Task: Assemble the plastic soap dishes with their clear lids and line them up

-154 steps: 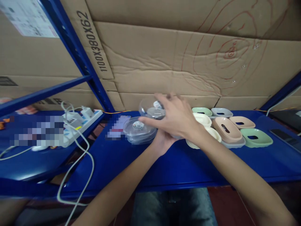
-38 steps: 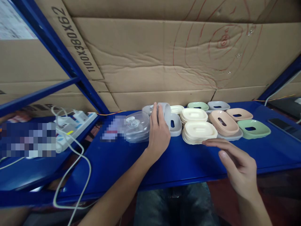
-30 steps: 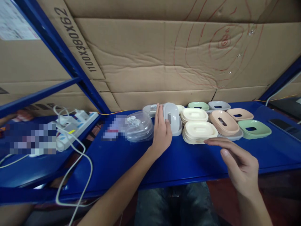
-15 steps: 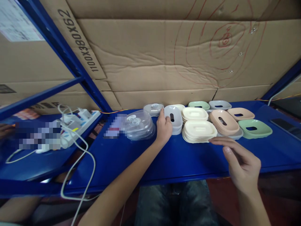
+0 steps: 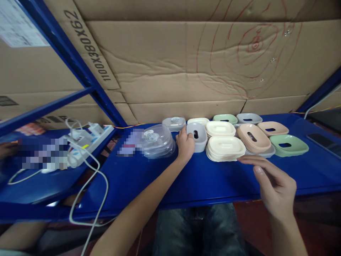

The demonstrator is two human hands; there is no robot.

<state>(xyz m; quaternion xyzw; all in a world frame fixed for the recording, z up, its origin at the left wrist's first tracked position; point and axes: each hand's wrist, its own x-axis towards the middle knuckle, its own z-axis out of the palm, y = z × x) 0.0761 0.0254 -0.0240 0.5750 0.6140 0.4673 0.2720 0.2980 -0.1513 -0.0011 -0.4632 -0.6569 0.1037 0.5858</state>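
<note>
My left hand (image 5: 184, 145) rests on the blue shelf (image 5: 149, 177) with its fingers curled round the left side of a grey soap dish (image 5: 197, 135) that lies flat. Just left of it sits a stack of clear plastic lids (image 5: 158, 143), and behind it a grey covered dish (image 5: 174, 123). My right hand (image 5: 274, 185) hovers over the shelf's front edge, fingers spread and holding nothing, close to a stack of cream soap dishes (image 5: 225, 148).
More dishes stand to the right: cream (image 5: 220, 128), pink (image 5: 253, 137), green (image 5: 289, 145), and others behind. A white power strip (image 5: 85, 140) with cables lies at left. Cardboard (image 5: 186, 64) closes off the back. A dark phone (image 5: 323, 142) lies at far right.
My left hand tipped the grey soap dish from upright down to flat on the shelf and still grips it. My right hand drifted slightly to the right.
</note>
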